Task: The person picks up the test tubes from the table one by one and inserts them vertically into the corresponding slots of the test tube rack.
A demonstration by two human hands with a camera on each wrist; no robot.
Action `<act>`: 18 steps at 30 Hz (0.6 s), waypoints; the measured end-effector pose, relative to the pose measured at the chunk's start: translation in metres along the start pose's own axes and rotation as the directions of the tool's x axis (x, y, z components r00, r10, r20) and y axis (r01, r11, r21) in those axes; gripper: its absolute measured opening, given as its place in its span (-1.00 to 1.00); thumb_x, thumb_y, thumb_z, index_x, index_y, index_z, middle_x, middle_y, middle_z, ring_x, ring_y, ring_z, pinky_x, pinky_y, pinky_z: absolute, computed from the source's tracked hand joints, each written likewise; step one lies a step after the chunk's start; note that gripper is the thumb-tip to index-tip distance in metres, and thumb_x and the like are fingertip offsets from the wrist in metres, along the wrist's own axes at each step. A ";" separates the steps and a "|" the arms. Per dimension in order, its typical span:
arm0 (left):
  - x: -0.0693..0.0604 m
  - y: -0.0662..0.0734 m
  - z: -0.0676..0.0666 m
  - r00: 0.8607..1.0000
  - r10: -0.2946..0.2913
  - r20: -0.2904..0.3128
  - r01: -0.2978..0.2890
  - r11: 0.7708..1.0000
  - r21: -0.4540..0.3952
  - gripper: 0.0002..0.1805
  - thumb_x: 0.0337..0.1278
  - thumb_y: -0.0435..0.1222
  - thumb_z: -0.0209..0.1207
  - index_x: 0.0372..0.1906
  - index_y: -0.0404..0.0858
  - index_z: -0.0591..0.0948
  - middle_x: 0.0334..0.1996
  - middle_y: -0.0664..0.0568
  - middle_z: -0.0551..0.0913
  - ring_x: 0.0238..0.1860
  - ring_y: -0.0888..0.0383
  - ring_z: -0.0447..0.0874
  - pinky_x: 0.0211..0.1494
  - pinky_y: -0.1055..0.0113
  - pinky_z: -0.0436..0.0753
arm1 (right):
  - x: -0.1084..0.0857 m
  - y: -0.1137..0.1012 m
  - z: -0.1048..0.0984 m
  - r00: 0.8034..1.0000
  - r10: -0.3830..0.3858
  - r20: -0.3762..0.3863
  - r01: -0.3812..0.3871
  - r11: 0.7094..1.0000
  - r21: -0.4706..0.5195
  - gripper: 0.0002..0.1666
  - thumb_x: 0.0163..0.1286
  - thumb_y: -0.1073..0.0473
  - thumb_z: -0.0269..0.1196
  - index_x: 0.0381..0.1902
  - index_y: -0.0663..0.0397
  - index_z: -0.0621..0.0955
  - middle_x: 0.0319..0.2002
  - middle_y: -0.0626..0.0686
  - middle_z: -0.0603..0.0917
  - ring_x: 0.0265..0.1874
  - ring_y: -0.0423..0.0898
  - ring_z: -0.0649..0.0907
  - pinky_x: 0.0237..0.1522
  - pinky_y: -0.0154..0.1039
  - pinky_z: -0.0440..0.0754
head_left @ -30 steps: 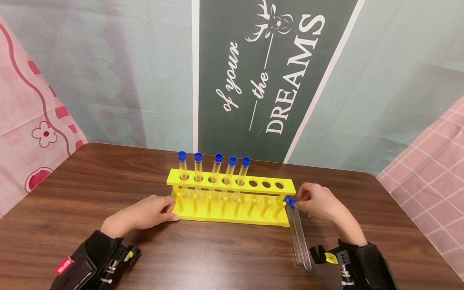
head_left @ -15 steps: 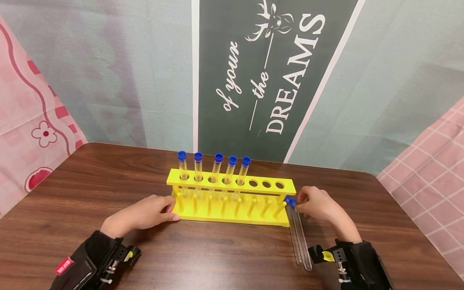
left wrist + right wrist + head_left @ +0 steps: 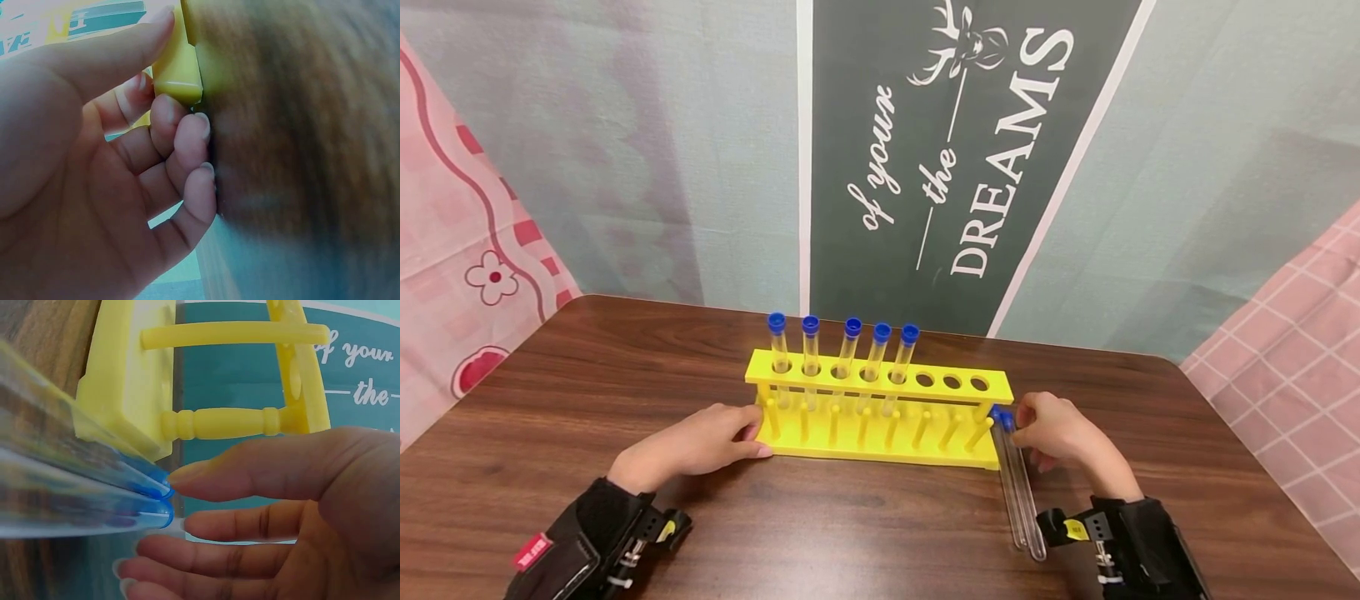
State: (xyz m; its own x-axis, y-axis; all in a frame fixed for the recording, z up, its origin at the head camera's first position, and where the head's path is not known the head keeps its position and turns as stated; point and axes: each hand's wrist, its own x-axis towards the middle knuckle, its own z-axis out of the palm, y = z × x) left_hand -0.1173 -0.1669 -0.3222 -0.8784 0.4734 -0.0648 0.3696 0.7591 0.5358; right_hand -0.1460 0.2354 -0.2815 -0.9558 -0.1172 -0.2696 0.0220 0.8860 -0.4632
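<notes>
A yellow test tube rack (image 3: 880, 454) stands on the table, with several blue-capped clear test tubes (image 3: 810, 342) upright or slightly tilted in its left holes. My left hand (image 3: 703, 437) grips the rack's left end; in the left wrist view the thumb lies on the base (image 3: 178, 72) and the fingers curl beside it. Two more blue-capped test tubes (image 3: 1022, 500) lie on the table along the rack's right end. My right hand (image 3: 1056, 429) is at their caps (image 3: 156, 512). The thumb is at one cap, the fingers are extended on the other side; contact is unclear.
Three holes (image 3: 951, 382) at the rack's right hold no tubes. The brown wooden table (image 3: 850, 533) extends around the rack. A printed cloth with lettering (image 3: 955, 167) hangs behind it, with pink cloths (image 3: 1300, 333) at both sides.
My right hand has shifted slightly down and left, closer to the two lying test tubes. The left hand and rack stay almost where they were.
</notes>
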 end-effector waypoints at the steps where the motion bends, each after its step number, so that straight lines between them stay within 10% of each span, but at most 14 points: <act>1: 0.000 0.000 0.000 1.000 0.002 -0.001 -0.002 1.000 0.003 -0.63 0.06 -0.07 0.21 -0.56 -0.16 0.31 -0.70 0.15 0.18 -0.65 0.26 0.15 -0.55 0.42 0.18 | 0.000 0.000 0.000 1.000 0.007 0.001 -0.007 1.000 0.005 -0.77 0.08 0.36 0.27 -0.38 0.28 0.41 -0.58 0.12 0.44 -0.75 -0.09 0.50 -0.66 -0.23 0.54; 18: 0.000 0.001 0.000 1.000 -0.021 0.014 0.022 0.999 -0.030 -0.64 0.06 -0.07 0.22 -0.55 -0.17 0.32 -0.69 0.14 0.19 -0.65 0.24 0.15 -0.55 0.41 0.17 | 0.004 0.004 0.005 0.998 0.054 0.024 -0.054 0.999 0.007 -0.75 0.09 0.35 0.28 -0.46 0.25 0.37 -0.67 0.12 0.45 -0.81 -0.10 0.50 -0.69 -0.23 0.54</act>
State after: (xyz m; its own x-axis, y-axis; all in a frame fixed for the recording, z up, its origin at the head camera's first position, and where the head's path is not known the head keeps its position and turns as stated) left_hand -0.1174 -0.1661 -0.3217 -0.8818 0.4633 -0.0881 0.3409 0.7553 0.5597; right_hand -0.1478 0.2360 -0.2887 -0.9458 -0.0801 -0.3147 0.0757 0.8880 -0.4536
